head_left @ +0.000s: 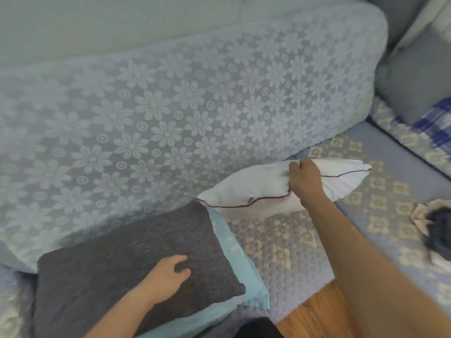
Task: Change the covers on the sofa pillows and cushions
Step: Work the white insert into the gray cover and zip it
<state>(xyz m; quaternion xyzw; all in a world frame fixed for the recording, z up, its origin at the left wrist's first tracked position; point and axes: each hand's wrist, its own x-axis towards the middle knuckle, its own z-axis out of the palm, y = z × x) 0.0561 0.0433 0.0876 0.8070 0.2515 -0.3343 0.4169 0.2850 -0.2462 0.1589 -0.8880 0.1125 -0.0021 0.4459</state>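
Observation:
A bare white pillow [258, 189] with a dark seam lies on its edge against the foot of the sofa back. My right hand [305, 179] grips it at the middle of its upper edge. A dark grey pillow [122, 259] lies flat on the seat at the lower left, on top of a light blue cover [234, 250] that sticks out along its right side. My left hand [168, 272] rests on the grey pillow with its fingers relaxed.
The large back cushion [183, 106] wears a pale blue floral lace cover. A quilted patterned seat cover [288, 254] spreads under the pillows. A crumpled dark and light cloth [434, 223] lies at the right edge. A blue checked cloth [434, 123] and grey cushion sit far right. Wooden floor [314, 313] shows below.

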